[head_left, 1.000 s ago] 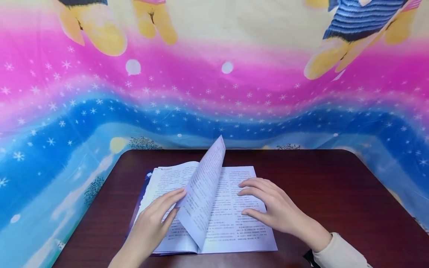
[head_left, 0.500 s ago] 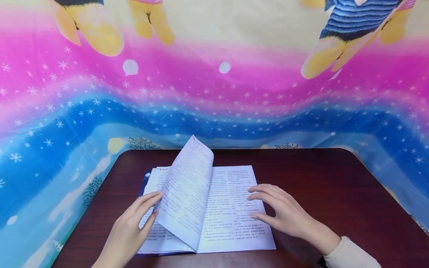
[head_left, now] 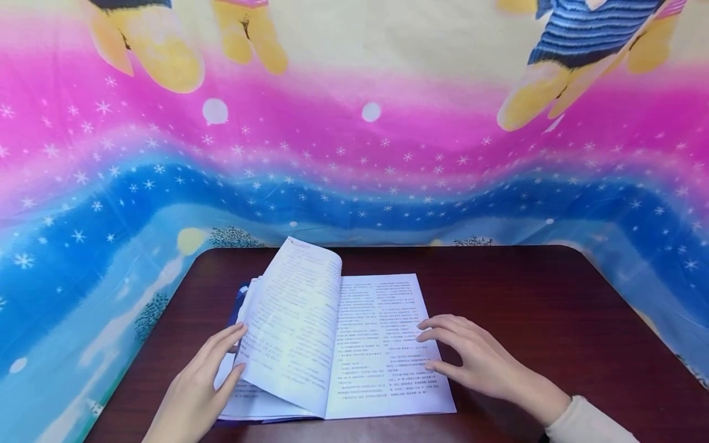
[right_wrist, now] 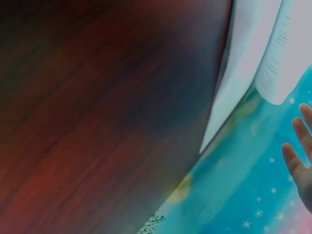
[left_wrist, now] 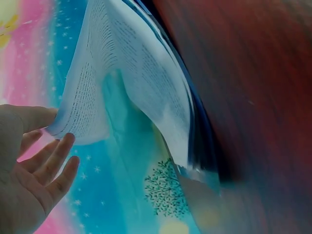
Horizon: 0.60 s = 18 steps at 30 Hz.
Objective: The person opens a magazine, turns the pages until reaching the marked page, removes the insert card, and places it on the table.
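An open book [head_left: 371, 369] with printed text lies on the table near its front edge. My left hand [head_left: 196, 381] pinches the outer edge of a lifted page [head_left: 293, 320], which curves over the book's left side. In the left wrist view the thumb is on one side of that page [left_wrist: 80, 107] and the fingers on the other. My right hand [head_left: 476, 357] is held with relaxed, spread fingers at the right page's outer edge, gripping nothing. The right wrist view catches only part of the right hand [right_wrist: 300, 151], apart from the raised page [right_wrist: 280, 73].
The dark red-brown wooden table [head_left: 526, 295] extends to the right of the book and behind it. A colourful cloth [head_left: 354, 160] with snowflakes hangs behind the table and along its sides. The book's dark blue cover [head_left: 239, 301] shows at the left.
My left hand has drawn the page leftward and down, from nearly upright to leaning over the left side. My right hand has shifted a little to the right and nearer me.
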Tool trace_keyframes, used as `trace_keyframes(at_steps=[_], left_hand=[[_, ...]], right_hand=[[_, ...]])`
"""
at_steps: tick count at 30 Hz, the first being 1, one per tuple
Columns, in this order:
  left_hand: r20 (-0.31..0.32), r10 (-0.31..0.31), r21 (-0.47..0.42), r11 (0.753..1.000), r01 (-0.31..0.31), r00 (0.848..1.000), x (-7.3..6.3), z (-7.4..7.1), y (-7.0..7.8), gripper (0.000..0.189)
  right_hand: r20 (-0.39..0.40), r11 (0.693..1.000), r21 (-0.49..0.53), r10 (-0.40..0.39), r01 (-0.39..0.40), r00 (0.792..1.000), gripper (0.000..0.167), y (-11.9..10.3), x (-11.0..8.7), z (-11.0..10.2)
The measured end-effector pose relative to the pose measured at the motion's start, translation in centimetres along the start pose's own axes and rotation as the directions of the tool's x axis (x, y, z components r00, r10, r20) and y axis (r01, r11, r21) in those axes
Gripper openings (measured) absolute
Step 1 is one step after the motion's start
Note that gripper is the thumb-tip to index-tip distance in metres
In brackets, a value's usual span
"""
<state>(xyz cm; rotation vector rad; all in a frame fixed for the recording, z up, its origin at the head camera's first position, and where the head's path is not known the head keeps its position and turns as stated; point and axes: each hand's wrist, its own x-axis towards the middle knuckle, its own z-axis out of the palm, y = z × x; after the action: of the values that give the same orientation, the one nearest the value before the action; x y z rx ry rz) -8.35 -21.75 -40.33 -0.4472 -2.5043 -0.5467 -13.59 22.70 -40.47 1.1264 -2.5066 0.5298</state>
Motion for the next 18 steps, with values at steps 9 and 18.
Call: trace_keyframes(at_steps=[9,18], left_hand=[[0.159,-0.125,0.011,0.992,0.125,0.979,-0.9,-0.3,-0.7,0.060],[0.437,-0.303,0.087,0.951,0.296,0.847,-1.4,-0.4,-1.8,0.055]], right_hand=[[0.025,0.999,0.005,-0.038,0.038,0.999,0.040,0.6,-1.5,0.7],[0.095,1.000,-0.006,0.009,-0.008,0.995,0.040,0.8,-2.4,0.9]])
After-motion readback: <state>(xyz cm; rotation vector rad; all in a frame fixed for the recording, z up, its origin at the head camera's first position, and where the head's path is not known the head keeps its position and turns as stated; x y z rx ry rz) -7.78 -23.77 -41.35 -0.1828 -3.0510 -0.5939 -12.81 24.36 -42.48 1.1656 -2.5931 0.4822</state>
